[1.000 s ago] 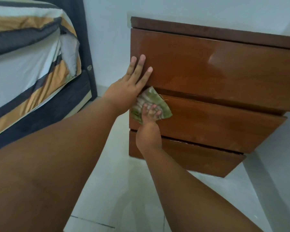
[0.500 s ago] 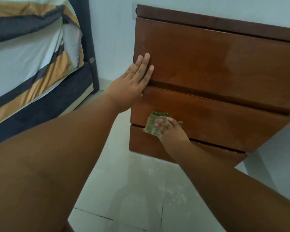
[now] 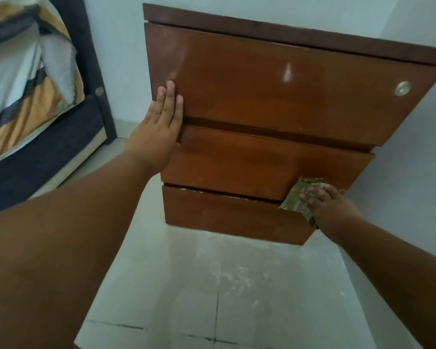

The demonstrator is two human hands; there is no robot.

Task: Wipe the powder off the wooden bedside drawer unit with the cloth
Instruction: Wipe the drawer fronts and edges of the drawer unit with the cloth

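My right hand [image 3: 330,205], fingers flat on the cloth [image 3: 293,200], has swept it across the middle drawer [image 3: 237,165] to its right end (so that front looks nearly done), while my left hand [image 3: 159,129] stays spread flat against the drawer unit [image 3: 287,96], bracing its left edge.

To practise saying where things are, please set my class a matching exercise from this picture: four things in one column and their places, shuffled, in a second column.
Things
1. left hand
2. cloth
3. round metal fitting
4. loose powder

Places
A. on the floor tiles in front of the drawer unit
B. right side of the top drawer front
C. flat against the top drawer's left edge
D. under the right hand, at the middle drawer's lower right corner

Pairs: 1-C, 2-D, 3-B, 4-A
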